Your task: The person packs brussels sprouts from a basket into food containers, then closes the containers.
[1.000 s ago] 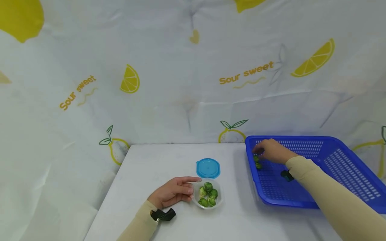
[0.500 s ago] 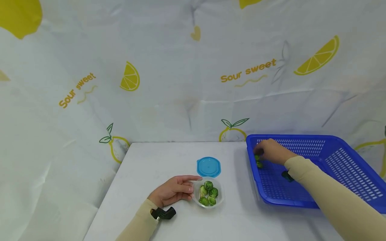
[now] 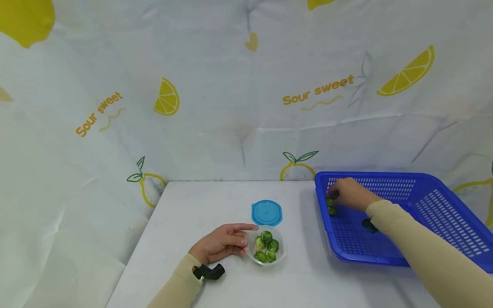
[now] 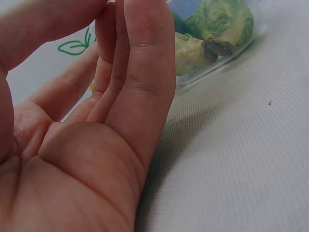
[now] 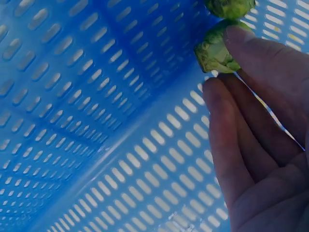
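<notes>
In the head view my left hand (image 3: 223,244) rests beside a small clear plastic container (image 3: 284,252), index finger stretched along its rim. Several green Brussels sprouts (image 3: 265,247) lie inside it. The left wrist view shows the fingers fairly straight against the container's side, sprouts (image 4: 219,24) visible through the wall. My right hand (image 3: 350,194) reaches into the blue basket (image 3: 369,256) at its left end. In the right wrist view, thumb and fingers pinch a Brussels sprout (image 5: 215,50); another sprout (image 5: 231,7) lies right behind it.
A blue lid (image 3: 266,213) lies flat on the white table (image 3: 192,205), just behind the container. The perforated basket has raised walls and takes up the table's right side. Behind everything hangs a white lemon-print sheet (image 3: 231,107).
Inside the basket my right hand has shifted very slightly to the right. My left hand, the container and the lid keep their places; the head view has tilted a little.
</notes>
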A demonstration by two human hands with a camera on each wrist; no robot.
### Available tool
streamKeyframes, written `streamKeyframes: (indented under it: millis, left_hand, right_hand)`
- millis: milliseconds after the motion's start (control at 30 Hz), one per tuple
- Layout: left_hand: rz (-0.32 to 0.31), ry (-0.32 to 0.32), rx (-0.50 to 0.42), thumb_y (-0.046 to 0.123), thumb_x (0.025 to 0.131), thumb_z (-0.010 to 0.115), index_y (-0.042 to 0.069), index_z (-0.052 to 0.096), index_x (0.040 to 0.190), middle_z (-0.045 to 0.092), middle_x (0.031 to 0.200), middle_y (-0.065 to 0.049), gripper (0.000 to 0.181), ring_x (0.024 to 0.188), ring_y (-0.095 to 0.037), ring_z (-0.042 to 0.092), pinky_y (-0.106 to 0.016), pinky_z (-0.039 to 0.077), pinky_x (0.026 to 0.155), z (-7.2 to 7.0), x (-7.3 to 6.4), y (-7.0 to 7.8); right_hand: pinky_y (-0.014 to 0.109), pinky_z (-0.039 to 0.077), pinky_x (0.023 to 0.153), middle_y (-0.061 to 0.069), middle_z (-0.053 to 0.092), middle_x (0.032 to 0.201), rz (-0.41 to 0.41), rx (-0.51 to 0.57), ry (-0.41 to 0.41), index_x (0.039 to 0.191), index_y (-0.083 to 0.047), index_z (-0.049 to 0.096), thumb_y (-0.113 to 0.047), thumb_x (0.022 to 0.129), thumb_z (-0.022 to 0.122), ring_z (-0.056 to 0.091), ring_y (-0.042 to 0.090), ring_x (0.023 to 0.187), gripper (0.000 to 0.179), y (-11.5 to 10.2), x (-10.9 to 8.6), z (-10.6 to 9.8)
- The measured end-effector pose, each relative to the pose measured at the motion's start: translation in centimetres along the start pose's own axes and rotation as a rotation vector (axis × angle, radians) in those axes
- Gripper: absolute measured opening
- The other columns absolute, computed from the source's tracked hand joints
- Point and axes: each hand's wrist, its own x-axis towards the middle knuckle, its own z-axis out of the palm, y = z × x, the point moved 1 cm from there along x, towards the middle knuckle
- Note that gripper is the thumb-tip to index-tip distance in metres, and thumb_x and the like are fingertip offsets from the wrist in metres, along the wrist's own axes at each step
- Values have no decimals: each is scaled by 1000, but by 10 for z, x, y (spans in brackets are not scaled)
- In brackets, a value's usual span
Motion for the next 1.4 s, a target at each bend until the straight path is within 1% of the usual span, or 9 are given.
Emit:
streamKeyframes:
  millis: [167,367,533,700,833,967,1067,1233,1400]
  left_hand:
    - [2,2,-2,1,103,66,6,49,162,67,102,3,61,88,-7,73,-25,65,87,-1,-4,-1]
    - [8,22,17,2,103,66,5,48,162,67,103,2,61,89,-7,73,-25,65,86,-4,-8,-1]
    - [11,35,34,4,103,67,6,50,161,67,100,4,61,89,-7,73,-24,65,85,-8,-10,1]
    - [12,33,52,9,102,73,5,48,162,66,100,3,65,89,-7,72,-23,65,85,-10,-10,5]
    - [4,26,50,9,101,74,4,48,162,65,101,3,66,88,-7,71,-23,65,86,-10,-7,8]
    - [2,19,43,5,103,69,4,47,162,66,100,3,63,89,-6,72,-24,65,86,-9,-5,8]
    - [5,17,42,3,103,67,4,47,162,68,99,3,62,89,-6,73,-24,65,86,-8,-5,6]
    - [4,21,38,7,100,73,5,49,162,68,99,2,66,89,-6,73,-24,65,86,-5,-3,4]
    - [-7,20,38,7,100,74,8,52,160,69,98,2,64,89,-7,72,-25,65,87,-1,2,3]
  right_hand:
    - [50,65,86,5,82,102,14,76,8,105,-6,84,-14,88,87,76,25,96,19,2,-10,-8]
    - [50,65,89,10,81,114,32,157,16,119,-5,81,-23,94,85,77,28,103,32,-1,-26,-21]
    - [53,65,91,7,81,118,56,159,39,127,-8,80,-31,97,82,77,28,107,37,-15,-40,-32]
    - [56,64,91,4,81,118,65,164,73,126,-14,81,-39,98,81,77,28,109,38,-32,-53,-43]
    - [54,65,90,1,82,115,61,167,97,127,-14,81,-43,97,81,77,24,106,41,-46,-61,-46]
    - [50,65,90,-1,82,113,43,180,106,126,-16,81,-43,97,81,76,19,103,39,-65,-62,-42]
    - [46,65,88,-3,82,113,27,191,95,125,-18,82,-41,97,82,76,15,101,36,-82,-57,-38]
    - [35,64,81,-4,81,108,-37,230,68,121,-16,83,-35,96,84,74,11,95,32,-115,-45,-24]
    - [29,63,78,-6,81,101,-114,266,50,117,-14,83,-27,95,85,74,8,90,26,-147,-39,-3]
